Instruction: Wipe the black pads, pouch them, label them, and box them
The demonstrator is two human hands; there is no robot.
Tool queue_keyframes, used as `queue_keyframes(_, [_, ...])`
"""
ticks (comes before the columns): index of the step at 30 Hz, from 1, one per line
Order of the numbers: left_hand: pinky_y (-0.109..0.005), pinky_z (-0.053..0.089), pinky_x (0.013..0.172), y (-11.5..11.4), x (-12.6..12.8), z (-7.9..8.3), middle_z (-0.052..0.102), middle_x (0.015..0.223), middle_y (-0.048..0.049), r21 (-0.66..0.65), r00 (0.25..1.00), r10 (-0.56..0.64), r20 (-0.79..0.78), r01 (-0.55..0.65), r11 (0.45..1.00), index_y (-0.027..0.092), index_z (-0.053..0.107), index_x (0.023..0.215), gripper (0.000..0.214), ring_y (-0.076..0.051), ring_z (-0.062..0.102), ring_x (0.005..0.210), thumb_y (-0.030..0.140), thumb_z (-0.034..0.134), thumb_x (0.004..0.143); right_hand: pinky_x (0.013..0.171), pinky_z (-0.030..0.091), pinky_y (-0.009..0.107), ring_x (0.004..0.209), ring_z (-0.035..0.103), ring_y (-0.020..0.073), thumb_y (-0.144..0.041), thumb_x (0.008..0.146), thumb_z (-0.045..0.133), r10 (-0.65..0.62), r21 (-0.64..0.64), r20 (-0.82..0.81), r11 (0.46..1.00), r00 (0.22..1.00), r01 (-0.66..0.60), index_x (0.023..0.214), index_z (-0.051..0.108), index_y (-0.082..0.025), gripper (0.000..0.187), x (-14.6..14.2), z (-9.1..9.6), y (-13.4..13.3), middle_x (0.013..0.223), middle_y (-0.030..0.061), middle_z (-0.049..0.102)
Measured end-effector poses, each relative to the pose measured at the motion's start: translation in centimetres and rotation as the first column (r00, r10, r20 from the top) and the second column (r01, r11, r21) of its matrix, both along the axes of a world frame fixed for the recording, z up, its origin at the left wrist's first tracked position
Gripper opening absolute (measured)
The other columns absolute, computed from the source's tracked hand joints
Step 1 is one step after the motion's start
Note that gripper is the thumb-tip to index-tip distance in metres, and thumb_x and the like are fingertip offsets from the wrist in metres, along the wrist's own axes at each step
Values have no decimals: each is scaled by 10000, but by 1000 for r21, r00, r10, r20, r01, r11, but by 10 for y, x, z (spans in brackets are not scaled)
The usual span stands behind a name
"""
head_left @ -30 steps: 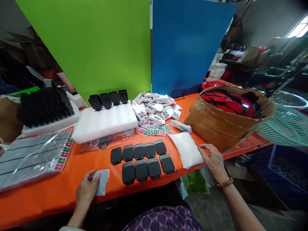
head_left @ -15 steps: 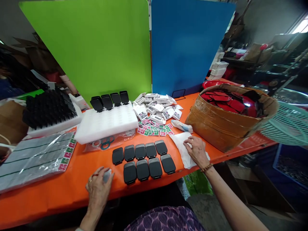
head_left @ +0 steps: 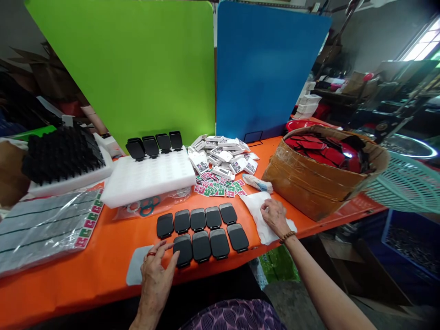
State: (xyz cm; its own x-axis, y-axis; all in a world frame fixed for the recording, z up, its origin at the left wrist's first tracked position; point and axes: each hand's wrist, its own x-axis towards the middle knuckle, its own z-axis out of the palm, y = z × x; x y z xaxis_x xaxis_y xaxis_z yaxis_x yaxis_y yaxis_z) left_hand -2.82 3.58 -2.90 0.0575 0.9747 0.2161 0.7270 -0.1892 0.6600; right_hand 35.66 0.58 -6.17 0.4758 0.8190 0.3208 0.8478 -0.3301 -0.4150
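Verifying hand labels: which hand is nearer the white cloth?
Right: the right hand is over the white cloth; the left hand is well left of it, beside the black plates.

No word, brand or number is legible to me; only printed marks can be told, with my seat taken as 6 o'clock. At 12 o'clock, beyond the middle of my table: heaped white boxes (head_left: 222, 153), several faces bearing small dark patches of print, too fine for me to read. Also at 12 o'clock, just nearer to me: loose cards (head_left: 220, 189), scattered and overlapping, printed in pinkish red or green with blocky white figures. At 10 o'clock: a strip of squares (head_left: 90, 223) in the same two colours, with similar white figures, along the right edge of a plastic-wrapped grey pack (head_left: 41, 229).
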Motion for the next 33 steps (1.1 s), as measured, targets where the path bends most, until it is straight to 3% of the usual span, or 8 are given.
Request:
queue_keyframes(7, [-482, 395, 1033, -15, 34, 30, 675, 1099, -90, -162, 969, -50, 243, 92, 982, 237, 692, 899, 306, -296, 591, 1088, 458, 625, 699, 923, 375, 437, 1033, 547, 275, -277, 779, 541, 26, 301, -178, 953, 984, 29, 738, 567, -204, 87, -6, 39, -22, 1048, 109, 645])
queue_keyframes(14, [-397, 386, 1019, -28, 75, 59, 619, 1250, -123, -338, 795, -149, 588, 409, 848, 218, 632, 1167, 556, -299, 529, 1195, 554, 663, 725, 997, 380, 493, 1138, 528, 282, -240, 812, 603, 379, 461, -333, 864, 864, -202, 793, 587, -233, 25, -92, 101, -53, 1148, 108, 617])
queue_keyframes(19, [-328, 464, 871, -29, 81, 70, 678, 1092, -113, -373, 630, -51, 775, 522, 767, 177, 651, 1092, 578, -249, 610, 1005, 636, 604, 743, 1014, 386, 524, 1190, 497, 294, -166, 800, 583, 565, 456, -356, 800, 744, -389, 780, 586, -255, 91, -149, 94, -60, 1150, 85, 626])
queue_keyframes(23, [-247, 460, 640, -27, 69, 69, 673, 782, -27, -457, 528, 164, 833, 493, 740, 154, 633, 986, 460, -140, 583, 673, 415, 790, 642, 1048, 350, 532, 1200, 488, 288, -157, 807, 581, 619, 436, -411, 778, 670, -452, 771, 583, -251, 101, -168, 79, -62, 1163, 77, 612])
queue_keyframes(25, [-227, 441, 625, -25, 60, 69, 652, 748, -6, -460, 535, 187, 824, 437, 773, 150, 641, 905, 402, -120, 560, 657, 334, 822, 597, 1048, 361, 511, 1223, 474, 286, -191, 805, 622, 637, 389, -488, 771, 596, -505, 846, 594, -252, 78, -167, 78, -62, 1229, 77, 577])
queue_keyframes(27, [-217, 430, 637, -23, 50, 73, 646, 750, -5, -444, 584, 135, 800, 426, 789, 150, 653, 816, 310, -119, 556, 685, 293, 815, 594, 1051, 379, 481, 1276, 434, 289, -273, 769, 706, 628, 343, -606, 760, 487, -552, 1056, 581, -266, 313, -161, 80, -60, 1362, 86, 481])
queue_keyframes(30, [-218, 422, 654, -23, 40, 83, 646, 750, -8, -430, 655, -31, 755, 530, 731, 158, 674, 777, 196, -129, 560, 712, 233, 773, 626, 1065, 382, 439, 1318, 396, 277, -381, 707, 781, 575, 324, -751, 750, 326, -576, 1372, 390, -291, 777, -151, 89, -51, 1459, 102, 371])
queue_keyframes(33, [-221, 418, 650, -25, 37, 94, 653, 783, -13, -440, 685, -159, 711, 610, 659, 177, 684, 830, 153, -138, 568, 728, 196, 713, 681, 948, 467, 374, 1171, 522, 241, -430, 717, 768, 528, 335, -834, 715, 160, -614, 1359, 441, -294, 733, -149, 98, -39, 1281, 78, 542])
